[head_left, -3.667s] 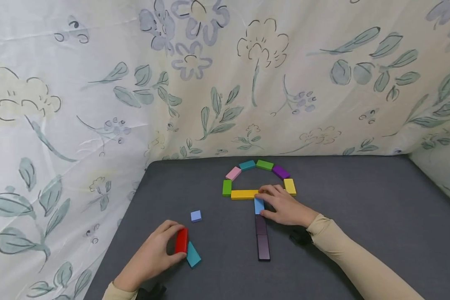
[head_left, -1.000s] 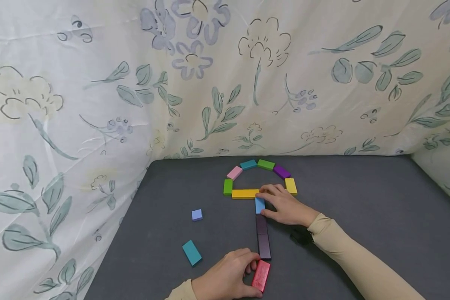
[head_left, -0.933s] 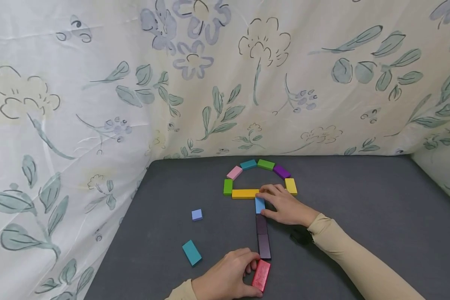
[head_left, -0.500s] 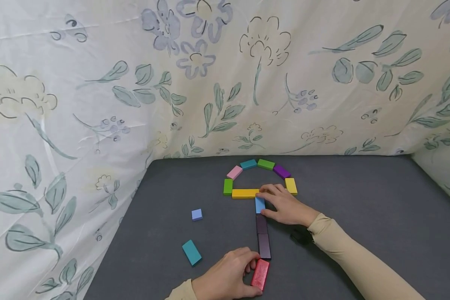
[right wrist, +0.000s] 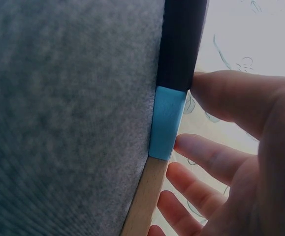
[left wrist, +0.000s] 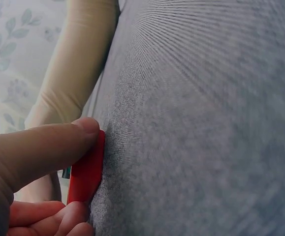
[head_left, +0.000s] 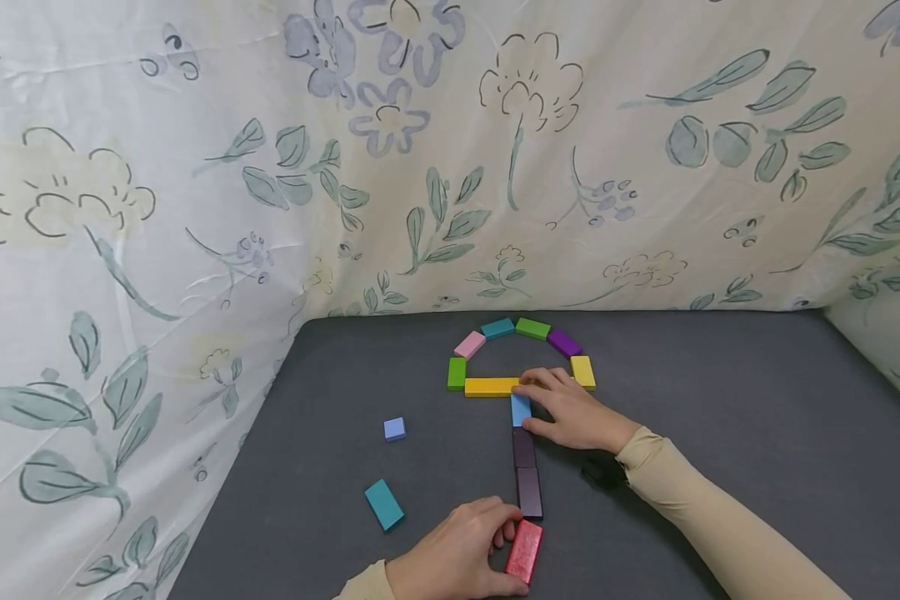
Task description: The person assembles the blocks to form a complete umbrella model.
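My left hand [head_left: 457, 550] pinches a red block [head_left: 524, 551] between thumb and fingers at the near end of a column of blocks. That block lies slightly slanted, its far end close to two dark purple blocks [head_left: 526, 471]. In the left wrist view the red block [left wrist: 87, 172] lies flat on the cloth. My right hand [head_left: 573, 414] rests at the column's top, its fingertips on the light blue block [head_left: 521, 410] and the yellow bar [head_left: 491, 387]. The right wrist view has thumb and fingers lightly touching the light blue block's [right wrist: 167, 123] upper face, not wrapped round it.
An arch of green [head_left: 457, 374], pink [head_left: 469, 344], teal, green, purple [head_left: 565, 342] and yellow [head_left: 582, 372] blocks stands above the bar. A small blue block [head_left: 394, 429] and a teal block [head_left: 384, 505] lie apart to the left. Flowered cloth [head_left: 450, 167] borders the dark table [head_left: 720, 400].
My left hand has carried the red block from beside the teal block rightward to the column's near end. Lately it shifts only slightly. The right hand stays in place.
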Demonstrator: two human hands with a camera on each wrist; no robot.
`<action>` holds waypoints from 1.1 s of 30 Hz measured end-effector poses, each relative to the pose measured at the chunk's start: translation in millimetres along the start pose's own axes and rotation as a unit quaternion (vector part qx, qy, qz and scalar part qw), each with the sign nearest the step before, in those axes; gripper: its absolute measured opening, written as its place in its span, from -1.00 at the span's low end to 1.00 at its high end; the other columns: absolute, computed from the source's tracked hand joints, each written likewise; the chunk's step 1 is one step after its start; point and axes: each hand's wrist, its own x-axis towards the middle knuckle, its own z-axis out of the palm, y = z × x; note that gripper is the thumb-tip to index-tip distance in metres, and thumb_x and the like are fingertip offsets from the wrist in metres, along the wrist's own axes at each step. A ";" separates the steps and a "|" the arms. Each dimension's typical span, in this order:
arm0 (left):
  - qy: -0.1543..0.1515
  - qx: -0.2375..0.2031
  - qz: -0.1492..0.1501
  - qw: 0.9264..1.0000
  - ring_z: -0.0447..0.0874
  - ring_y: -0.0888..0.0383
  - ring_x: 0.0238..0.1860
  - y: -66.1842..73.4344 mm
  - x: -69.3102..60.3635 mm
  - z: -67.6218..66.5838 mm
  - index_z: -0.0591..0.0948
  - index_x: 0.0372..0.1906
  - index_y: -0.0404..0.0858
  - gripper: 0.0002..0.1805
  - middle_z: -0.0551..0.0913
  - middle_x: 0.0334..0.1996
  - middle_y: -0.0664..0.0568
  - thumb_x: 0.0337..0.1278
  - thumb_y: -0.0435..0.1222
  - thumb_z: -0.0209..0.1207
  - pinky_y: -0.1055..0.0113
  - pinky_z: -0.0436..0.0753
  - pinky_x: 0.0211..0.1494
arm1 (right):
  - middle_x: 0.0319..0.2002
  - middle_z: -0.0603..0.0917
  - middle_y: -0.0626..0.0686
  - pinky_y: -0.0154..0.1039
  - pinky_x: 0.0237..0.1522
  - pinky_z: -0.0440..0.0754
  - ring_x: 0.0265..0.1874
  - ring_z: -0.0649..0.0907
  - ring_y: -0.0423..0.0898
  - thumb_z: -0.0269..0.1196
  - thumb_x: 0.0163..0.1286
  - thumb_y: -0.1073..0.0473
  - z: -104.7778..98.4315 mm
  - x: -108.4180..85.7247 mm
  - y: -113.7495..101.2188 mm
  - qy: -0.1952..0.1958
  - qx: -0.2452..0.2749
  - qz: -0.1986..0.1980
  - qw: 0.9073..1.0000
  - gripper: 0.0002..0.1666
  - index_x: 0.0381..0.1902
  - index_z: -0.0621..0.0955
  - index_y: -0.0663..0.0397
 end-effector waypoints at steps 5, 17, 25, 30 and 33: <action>0.005 0.007 -0.002 1.000 0.40 0.54 -0.34 -1.2 1.3 1.3 0.64 0.05 -0.18 -0.45 0.49 -0.33 0.31 0.05 0.00 0.56 0.73 0.42 -0.25 | 0.37 0.46 0.18 0.24 0.29 0.48 0.29 0.41 0.17 0.36 0.46 0.07 0.9 0.3 0.7 0.000 0.005 0.003 1.000 -0.39 0.38 0.57 0.16; 0.009 0.008 0.004 1.000 0.39 0.54 -0.35 -2.4 0.8 3.8 0.63 0.03 -0.18 -0.49 0.48 -0.34 0.31 0.07 -0.04 0.54 0.74 0.41 -0.26 | 0.37 0.46 0.19 0.24 0.29 0.48 0.29 0.41 0.17 0.35 0.47 0.07 0.5 -0.1 0.9 -0.001 0.002 0.000 1.000 -0.40 0.39 0.56 0.16; 0.011 0.004 0.020 1.000 0.39 0.53 -0.34 -2.9 0.5 5.2 0.63 0.14 -0.20 -0.44 0.49 -0.34 0.28 0.08 -0.09 0.54 0.75 0.41 -0.27 | 0.38 0.45 0.18 0.23 0.32 0.46 0.31 0.39 0.17 0.36 0.46 0.06 1.1 0.3 2.1 -0.005 0.002 0.005 1.000 -0.38 0.40 0.55 0.15; 0.017 0.007 0.035 0.999 0.36 0.54 -0.35 -3.5 0.0 6.2 0.65 0.16 -0.20 -0.43 0.49 -0.34 0.25 0.06 -0.11 0.55 0.76 0.38 -0.29 | 0.38 0.45 0.17 0.23 0.32 0.47 0.31 0.39 0.17 0.35 0.47 0.06 1.2 -0.1 1.9 -0.004 0.001 0.007 1.000 -0.39 0.40 0.56 0.14; 0.022 0.013 0.043 0.999 0.35 0.54 -0.36 -3.2 -0.2 6.5 0.65 0.14 -0.20 -0.44 0.49 -0.35 0.25 0.05 -0.12 0.55 0.77 0.36 -0.30 | 0.38 0.45 0.18 0.23 0.32 0.47 0.30 0.40 0.17 0.36 0.47 0.06 0.4 0.0 0.6 -0.006 0.002 0.009 1.000 -0.39 0.40 0.56 0.15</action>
